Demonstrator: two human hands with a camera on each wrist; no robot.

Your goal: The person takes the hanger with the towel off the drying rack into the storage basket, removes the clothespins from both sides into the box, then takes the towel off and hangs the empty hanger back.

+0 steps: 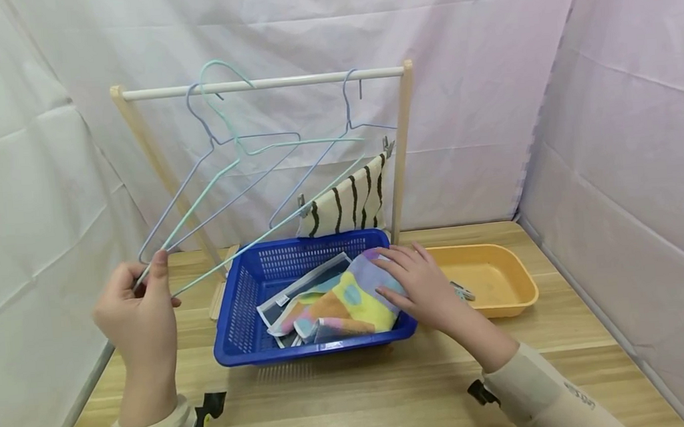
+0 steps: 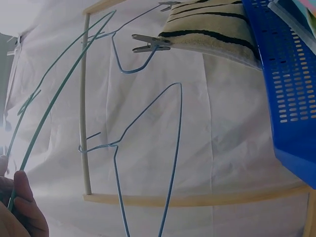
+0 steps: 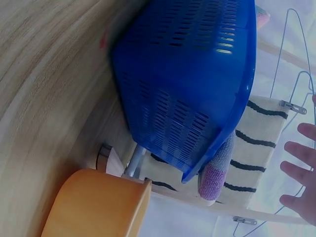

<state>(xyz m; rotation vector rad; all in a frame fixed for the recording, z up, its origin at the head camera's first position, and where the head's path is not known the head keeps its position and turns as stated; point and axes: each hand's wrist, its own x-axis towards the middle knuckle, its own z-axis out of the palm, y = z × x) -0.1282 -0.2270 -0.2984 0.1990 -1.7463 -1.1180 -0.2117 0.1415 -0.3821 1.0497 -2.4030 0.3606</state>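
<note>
mint-green hanger (image 1: pixel 240 148) is pinched near one corner by the left hand (image 1: pixel 142 299), probably so the hook (image 1: pixel 215 62) sticks out free; right hand (image 1: pixel 416 285) hangs open (can't tell if touching) over the patterned towel (image 1: pixel 349 300) in the blue basket (image 1: pixel 257 357).

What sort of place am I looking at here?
Perhaps a staged laundry-hanging corner, though I can't be sure: white sheets hang around a wooden tabletop, where a striped cloth hangs from a small clothes rack and a blue basket holds a colourful cloth.
</note>
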